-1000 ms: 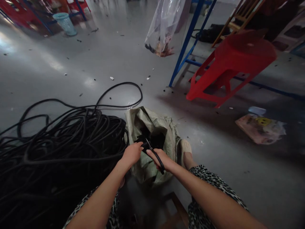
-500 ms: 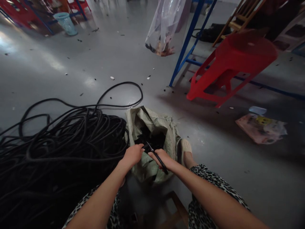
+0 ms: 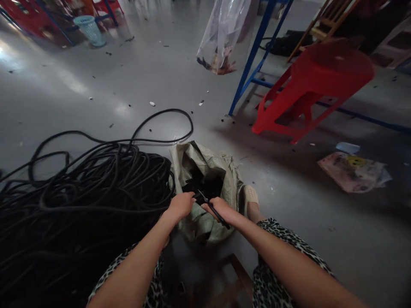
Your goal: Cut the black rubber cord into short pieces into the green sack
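One pair of scissors [image 3: 215, 210] is held over the mouth of the sack, tilted so that its tip is pointed toward the left grip. Compared with a second ago, its handle end has been swung rightward and the right grip [image 3: 222, 209] has been carried slightly farther from the left grip [image 3: 181, 204]; the sack and the pile have been left where they were. A thin, pale blade is seen beyond a long, dark handle; whether the blades are spread cannot be told. The right grip is closed around the scissors, and part of them is hidden by the fingers. The left grip is curled just beside the blade, but what is pinched there, if anything, cannot be made out.

Beneath both, black pieces [image 3: 212, 187] are gathered inside the crumpled green-grey sack [image 3: 230, 177], blurred by shadow and partly screened by the hands. The floor to the left is covered by a heaped pile of black cord [image 3: 128, 175], with one loop thrown out past the sack. To the right a light shoe [image 3: 250, 194] is planted beside the sack. Farther off, a red stool [image 3: 324, 81] is set by a blue frame [image 3: 248, 64].
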